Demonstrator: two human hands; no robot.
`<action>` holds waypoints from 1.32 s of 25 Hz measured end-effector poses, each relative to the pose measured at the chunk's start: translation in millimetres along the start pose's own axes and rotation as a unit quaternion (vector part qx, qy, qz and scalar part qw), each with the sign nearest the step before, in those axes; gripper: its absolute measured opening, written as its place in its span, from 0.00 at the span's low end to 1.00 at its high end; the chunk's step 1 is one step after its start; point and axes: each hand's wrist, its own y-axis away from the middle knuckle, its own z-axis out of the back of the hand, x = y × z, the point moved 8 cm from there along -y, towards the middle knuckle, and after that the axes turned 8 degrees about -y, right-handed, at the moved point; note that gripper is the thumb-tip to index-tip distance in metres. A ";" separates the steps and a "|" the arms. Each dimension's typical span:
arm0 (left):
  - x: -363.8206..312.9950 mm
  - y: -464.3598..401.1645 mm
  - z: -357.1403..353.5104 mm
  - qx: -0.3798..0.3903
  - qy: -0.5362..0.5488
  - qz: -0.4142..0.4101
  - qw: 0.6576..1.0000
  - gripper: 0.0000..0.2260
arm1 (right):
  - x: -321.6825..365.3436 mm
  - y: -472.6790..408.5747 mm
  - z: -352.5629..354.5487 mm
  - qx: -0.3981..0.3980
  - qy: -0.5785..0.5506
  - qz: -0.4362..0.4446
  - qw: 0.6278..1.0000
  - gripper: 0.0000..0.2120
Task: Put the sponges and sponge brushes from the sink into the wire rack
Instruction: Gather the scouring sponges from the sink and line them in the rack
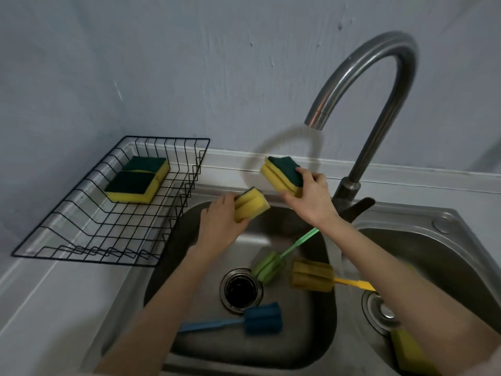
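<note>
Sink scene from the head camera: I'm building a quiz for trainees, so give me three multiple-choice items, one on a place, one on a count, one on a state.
1. Where does the blue sponge brush lie?
A. in the wire rack
B. in the left sink basin
C. on the faucet

2. How many sponges sit in the wire rack?
A. none
B. two
C. four

3. What is the right hand doing?
A. hanging empty
B. turning the faucet
C. holding a sponge

Key: 1 B, it lies on the basin floor near the drain. 2 B, two yellow-and-green sponges lie side by side. 3 C, its fingers wrap a sponge above the sink.
</note>
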 end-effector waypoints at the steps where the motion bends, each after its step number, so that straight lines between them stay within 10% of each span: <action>1: -3.3 4.6 13.2 -0.018 0.005 -0.013 1.000 0.22 | 4.5 4.5 4.0 -0.008 -0.008 0.005 1.000 0.32; 14: 48.1 72.8 125.2 -0.156 -0.013 -0.031 0.987 0.23 | 85.9 49.3 -22.3 0.002 0.001 0.072 0.997 0.32; 33: 216.6 110.5 166.4 -0.139 -0.012 0.059 0.989 0.23 | 187.5 11.2 -201.6 0.138 0.105 0.181 0.968 0.31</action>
